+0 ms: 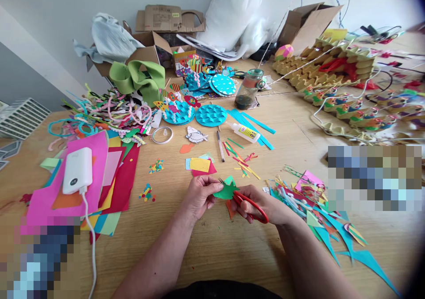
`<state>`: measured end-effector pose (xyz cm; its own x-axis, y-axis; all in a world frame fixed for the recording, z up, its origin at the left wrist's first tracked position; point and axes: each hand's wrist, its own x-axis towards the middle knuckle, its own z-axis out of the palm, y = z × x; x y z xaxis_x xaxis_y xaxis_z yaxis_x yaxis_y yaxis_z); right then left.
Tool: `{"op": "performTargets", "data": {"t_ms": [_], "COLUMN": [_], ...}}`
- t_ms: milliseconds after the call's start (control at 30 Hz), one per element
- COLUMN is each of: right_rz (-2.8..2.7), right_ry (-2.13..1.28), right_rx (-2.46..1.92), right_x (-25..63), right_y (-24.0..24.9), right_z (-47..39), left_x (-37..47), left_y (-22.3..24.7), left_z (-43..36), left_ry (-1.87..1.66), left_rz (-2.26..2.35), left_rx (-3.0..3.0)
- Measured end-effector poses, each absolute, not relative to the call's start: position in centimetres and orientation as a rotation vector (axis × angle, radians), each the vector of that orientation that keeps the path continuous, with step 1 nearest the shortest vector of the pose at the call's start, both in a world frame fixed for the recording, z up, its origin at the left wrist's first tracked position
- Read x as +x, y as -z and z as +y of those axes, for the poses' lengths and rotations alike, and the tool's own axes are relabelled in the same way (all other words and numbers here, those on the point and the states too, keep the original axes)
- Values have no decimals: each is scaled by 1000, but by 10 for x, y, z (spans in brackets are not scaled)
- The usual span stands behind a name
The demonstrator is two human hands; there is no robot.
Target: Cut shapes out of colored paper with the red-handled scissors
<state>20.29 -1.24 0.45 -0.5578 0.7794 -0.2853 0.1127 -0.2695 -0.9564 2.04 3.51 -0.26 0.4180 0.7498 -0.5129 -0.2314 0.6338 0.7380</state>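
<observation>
My left hand (201, 196) pinches a small green paper piece (226, 190) between thumb and fingers, near the middle of the table. The paper has a jagged, pointed outline. My right hand (257, 205) is wrapped round red-handled scissors (257, 210), whose blades are at the right side of the green paper and mostly hidden by it. An orange scrap (230, 210) shows below, between the hands. Just above them lie yellow and red paper pieces (200, 164), thin coloured strips (244, 159) and a pen (220, 146).
Glue bottle (245, 132), blue discs (211, 115), a tape ring (162, 134) and a glass jar (249, 89) stand or lie farther back. Coloured sheets under a power bank (77, 170) are left; scraps (312, 201) are right. Egg cartons (348, 109) occupy the back right.
</observation>
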Motion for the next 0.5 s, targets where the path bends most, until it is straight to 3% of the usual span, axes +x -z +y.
{"op": "performTargets", "data": {"t_ms": [500], "right_rz": [-1462], "right_ry": [-1866], "right_rx": [-1110], "right_x": [201], "right_y": [-4], "right_z": [-13], "left_x": [20], "left_y": [3], "left_z": [36], "left_ry": [-670], "left_rz": [943], "left_rx": [649]}}
